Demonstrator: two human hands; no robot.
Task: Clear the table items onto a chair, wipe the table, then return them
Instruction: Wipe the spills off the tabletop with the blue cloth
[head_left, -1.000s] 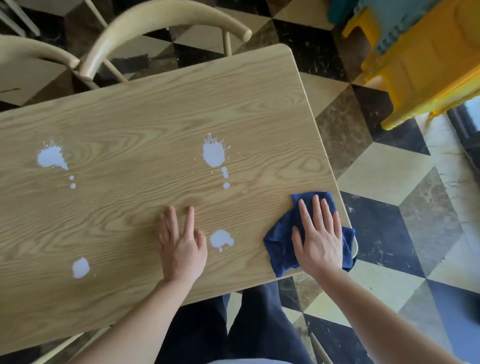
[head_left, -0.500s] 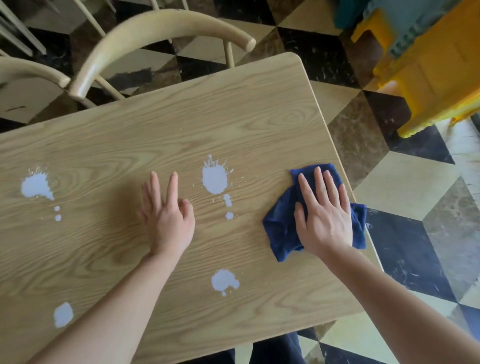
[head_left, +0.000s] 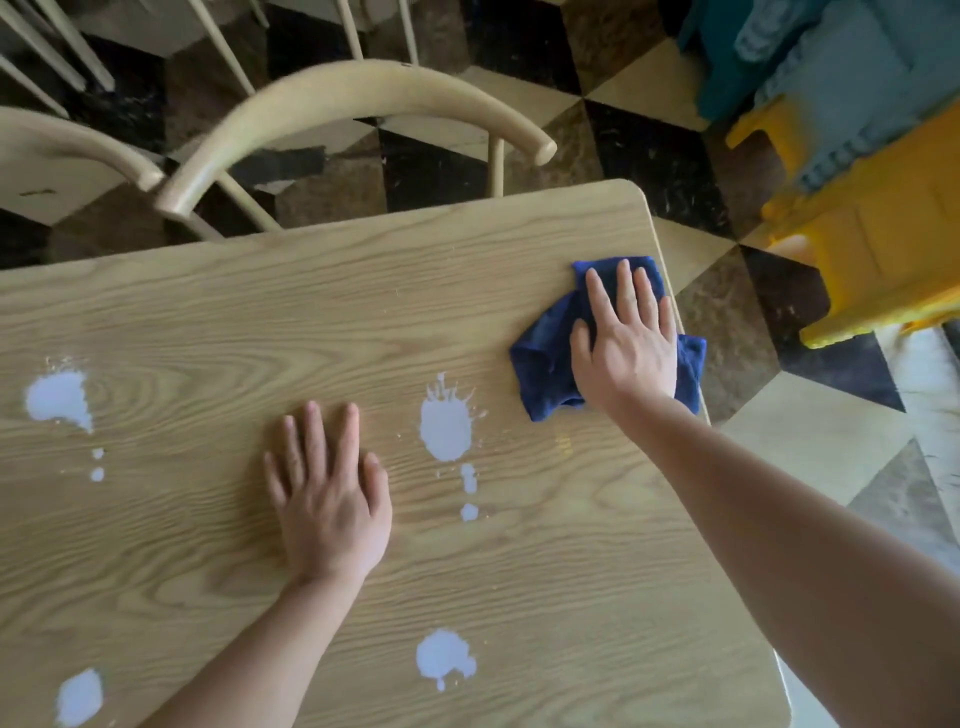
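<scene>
1. Right hand (head_left: 626, 343) flat on cloth (head_left: 545, 353), fingers straight, pressing without gripping; now farther up the table (head_left: 363, 291) than half a second ago, near its far right corner.
2. Left hand (head_left: 330, 499) flat on bare wood, holding nothing, barely shifted.
3. Just right of the cloth: table edge, one fold overhanging.
4. Left of it: open wood, then spill (head_left: 447, 421).
5. Beyond the far edge: chair (head_left: 353, 98).

The table (head_left: 218, 322) is pale tan with wavy wood grain, spotted with white splashes (head_left: 445, 423). The cloth (head_left: 545, 353) at far right is dark blue. Chairs (head_left: 353, 98) are cream. The floor (head_left: 613, 140) has black, brown and cream diamonds. The far-right stools (head_left: 883, 244) are yellow and teal.
</scene>
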